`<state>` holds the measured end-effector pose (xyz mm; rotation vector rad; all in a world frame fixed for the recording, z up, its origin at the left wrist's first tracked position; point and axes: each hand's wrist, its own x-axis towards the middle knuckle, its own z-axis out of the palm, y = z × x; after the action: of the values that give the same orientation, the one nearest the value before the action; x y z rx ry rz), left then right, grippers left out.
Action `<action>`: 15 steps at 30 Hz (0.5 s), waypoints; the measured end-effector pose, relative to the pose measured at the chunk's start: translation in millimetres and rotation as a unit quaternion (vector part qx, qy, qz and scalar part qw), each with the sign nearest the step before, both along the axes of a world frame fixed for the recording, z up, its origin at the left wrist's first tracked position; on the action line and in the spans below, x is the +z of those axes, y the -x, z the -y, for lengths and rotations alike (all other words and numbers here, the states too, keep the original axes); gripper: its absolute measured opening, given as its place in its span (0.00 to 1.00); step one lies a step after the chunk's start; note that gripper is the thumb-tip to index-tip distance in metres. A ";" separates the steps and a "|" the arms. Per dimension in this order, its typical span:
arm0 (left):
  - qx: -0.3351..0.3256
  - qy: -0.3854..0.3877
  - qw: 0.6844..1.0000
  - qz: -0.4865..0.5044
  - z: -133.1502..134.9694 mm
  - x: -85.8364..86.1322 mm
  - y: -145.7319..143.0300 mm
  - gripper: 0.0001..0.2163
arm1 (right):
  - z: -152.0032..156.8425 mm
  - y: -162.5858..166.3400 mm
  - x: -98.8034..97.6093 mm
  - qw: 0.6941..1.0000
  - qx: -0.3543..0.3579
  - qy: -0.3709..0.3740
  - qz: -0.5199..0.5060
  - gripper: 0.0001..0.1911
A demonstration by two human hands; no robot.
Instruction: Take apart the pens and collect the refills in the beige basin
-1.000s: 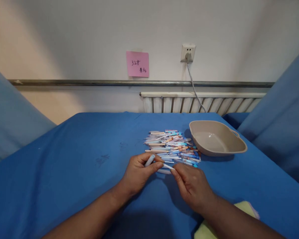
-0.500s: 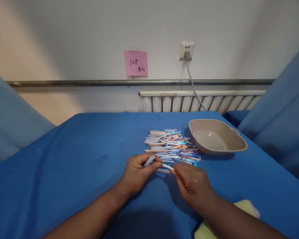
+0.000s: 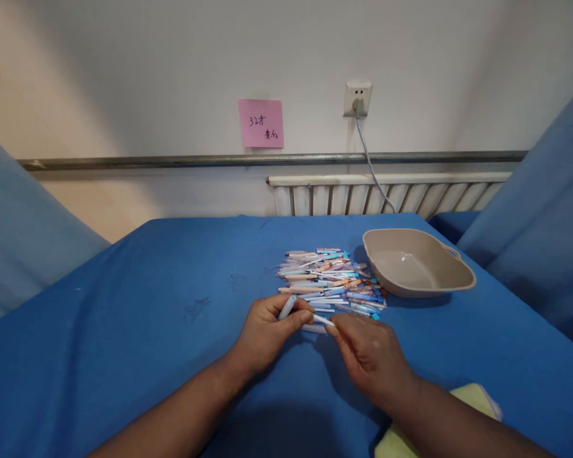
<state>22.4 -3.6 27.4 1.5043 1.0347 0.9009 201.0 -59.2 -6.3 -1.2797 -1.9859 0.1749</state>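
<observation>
A pile of several pens (image 3: 332, 280) in white, blue and orange lies on the blue cloth (image 3: 148, 318). My left hand (image 3: 265, 334) is closed around a pale pen cap or barrel (image 3: 287, 307) that sticks up between its fingers. My right hand (image 3: 370, 356) pinches the end of a thin white pen part (image 3: 323, 320), whose other end reaches my left hand's fingertips. Both hands rest on the cloth just in front of the pile.
A beige shallow tray (image 3: 417, 264) sits to the right of the pens. A yellow cloth (image 3: 468, 407) lies by my right forearm. Behind the table are a radiator (image 3: 386, 194), a wall socket with a cable (image 3: 358, 98) and a pink note (image 3: 261, 123).
Almost nothing differs; both hands keep the same grip on the pen parts, and the view shifts slightly.
</observation>
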 end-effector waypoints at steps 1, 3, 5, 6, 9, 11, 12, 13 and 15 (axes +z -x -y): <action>-0.007 0.021 1.000 0.019 -0.5 -1.8 -0.1 0.06 | -0.1 0.1 -0.7 1.000 0.001 0.008 -0.007 0.12; -0.011 0.047 0.998 0.048 -1.5 -5.1 -0.5 0.07 | -0.6 0.4 -2.2 1.000 0.002 0.026 -0.015 0.12; -0.011 0.063 0.996 0.068 -2.0 -7.4 -1.1 0.07 | -1.4 0.7 -3.3 0.999 0.005 0.045 -0.024 0.13; -0.011 0.070 0.995 0.076 -2.1 -8.2 -1.6 0.08 | -1.8 0.8 -3.7 0.998 0.006 0.054 -0.029 0.14; -0.012 0.084 0.992 0.095 -1.9 -9.0 -3.1 0.09 | -2.9 0.8 -4.0 0.996 0.009 0.079 -0.044 0.15; -0.007 0.096 0.990 0.101 -1.6 -9.2 -4.1 0.09 | -3.8 0.7 -4.4 0.994 0.010 0.091 -0.051 0.15; -0.004 0.105 0.989 0.104 -1.4 -9.4 -4.4 0.10 | -4.3 0.6 -4.6 0.994 0.011 0.096 -0.054 0.15; 0.000 0.117 0.987 0.107 -1.3 -9.8 -4.7 0.11 | -4.9 0.6 -5.0 0.993 0.011 0.101 -0.057 0.16; 0.000 0.149 0.982 0.114 -1.2 -10.8 -5.0 0.12 | -6.3 0.6 -6.1 0.992 0.012 0.110 -0.064 0.16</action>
<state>27.4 -2.4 16.6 1.1232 0.9528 0.8540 200.4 -52.9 -12.4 -1.3457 -1.9130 0.4871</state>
